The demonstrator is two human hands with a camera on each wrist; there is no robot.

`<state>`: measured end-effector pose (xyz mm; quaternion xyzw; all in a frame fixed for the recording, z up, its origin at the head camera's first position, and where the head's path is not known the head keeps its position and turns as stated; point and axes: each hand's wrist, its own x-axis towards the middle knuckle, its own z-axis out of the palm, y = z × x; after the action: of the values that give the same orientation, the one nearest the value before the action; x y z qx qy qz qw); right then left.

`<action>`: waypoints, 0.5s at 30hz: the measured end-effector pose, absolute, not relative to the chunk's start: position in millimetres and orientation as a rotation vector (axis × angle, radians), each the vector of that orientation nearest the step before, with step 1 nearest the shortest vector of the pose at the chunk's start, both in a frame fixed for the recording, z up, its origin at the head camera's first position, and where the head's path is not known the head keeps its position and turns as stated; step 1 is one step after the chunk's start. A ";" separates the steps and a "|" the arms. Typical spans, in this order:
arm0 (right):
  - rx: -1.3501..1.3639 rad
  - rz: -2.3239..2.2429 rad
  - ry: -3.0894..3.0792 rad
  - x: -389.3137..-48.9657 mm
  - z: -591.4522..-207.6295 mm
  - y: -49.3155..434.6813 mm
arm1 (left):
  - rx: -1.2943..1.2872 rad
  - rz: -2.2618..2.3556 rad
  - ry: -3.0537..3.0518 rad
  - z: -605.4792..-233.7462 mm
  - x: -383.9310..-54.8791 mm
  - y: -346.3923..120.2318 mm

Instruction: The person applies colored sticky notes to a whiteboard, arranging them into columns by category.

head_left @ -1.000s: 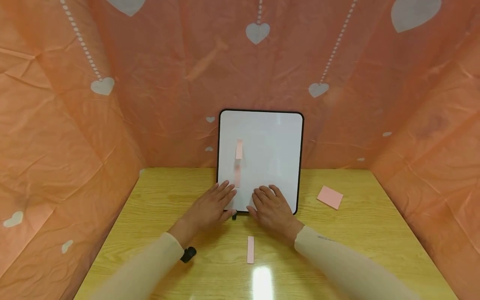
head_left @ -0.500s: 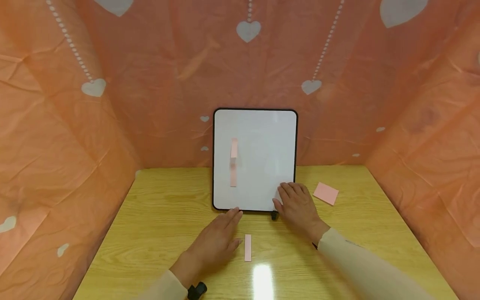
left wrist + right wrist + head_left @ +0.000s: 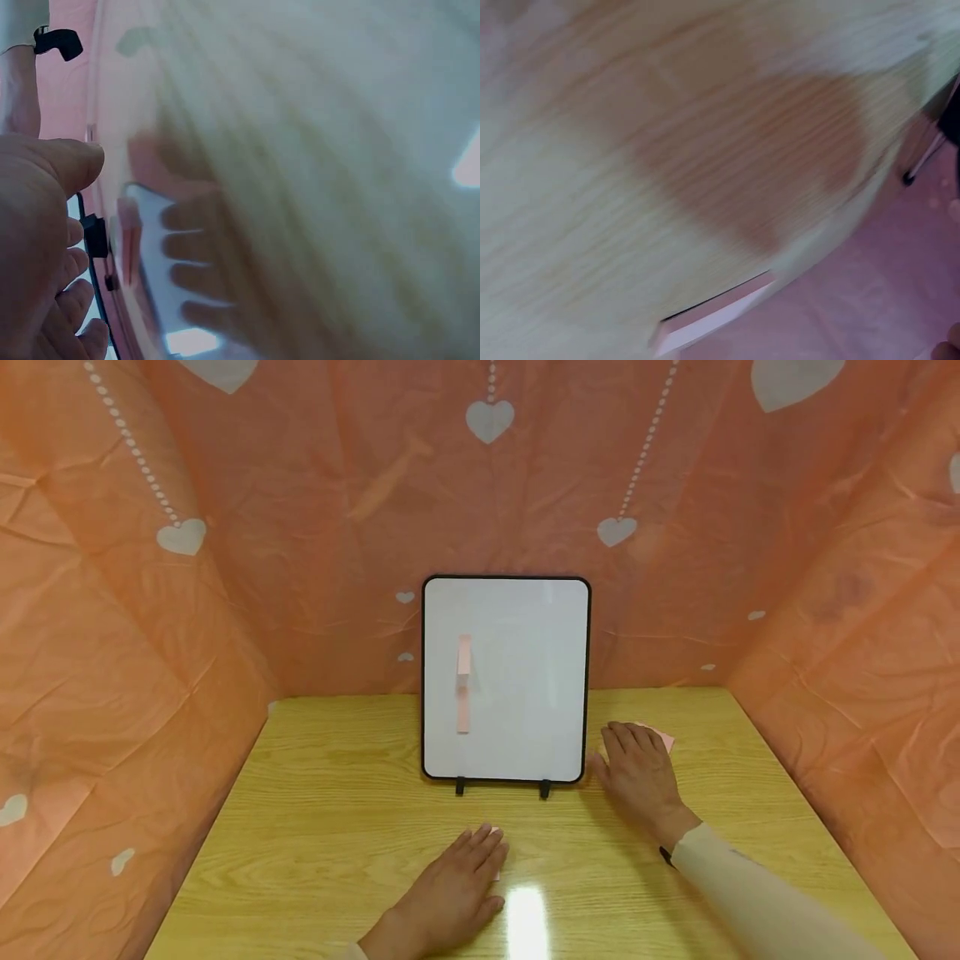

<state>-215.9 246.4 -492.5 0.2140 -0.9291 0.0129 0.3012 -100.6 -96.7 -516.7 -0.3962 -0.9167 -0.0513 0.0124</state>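
In the head view my left hand point(image 3: 453, 889) reaches over a narrow pink sticky-note strip point(image 3: 497, 873), fingers extended and covering most of it. The left wrist view has the thumb and curved fingertips of the left hand point(image 3: 34, 247) near the pink strip point(image 3: 129, 244), with nothing between them. Farther right, my right hand point(image 3: 641, 777) hovers by a pink sticky-note pad point(image 3: 666, 738) and partly hides it, fingers loosely extended. That pad point(image 3: 716, 311) lies low in the right wrist view, apart from the fingertips point(image 3: 946, 351) at the corner.
A white board point(image 3: 525, 685) with a black rim stands upright at the back on two black feet point(image 3: 545, 789). Two pink paper strips point(image 3: 463, 710) are stuck on its left part, the upper one curling outward. Orange cloth point(image 3: 360, 527) with hearts surrounds the wooden table point(image 3: 322, 793).
Both hands have left the board's lower edge. The left hand came back toward the pink strip on the table; the right hand moved right to the pink pad. The view shifted slightly.
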 end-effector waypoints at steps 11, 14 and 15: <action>0.442 0.016 -2.570 -220.4 -503.0 290.6 | -1.267 -0.117 -2.905 -524.1 -95.5 -102.6; 0.435 0.005 -2.589 -221.0 -508.6 302.5 | -1.275 -0.138 -2.914 -525.4 -95.2 -105.3; 0.434 0.003 -2.596 -220.8 -510.3 305.7 | -1.277 -0.144 -2.916 -525.6 -95.2 -106.0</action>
<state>-220.8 305.7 -510.3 0.1596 -0.9544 0.0010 0.2521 -95.2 -106.0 -525.6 -0.4006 -0.9149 -0.0453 -0.0227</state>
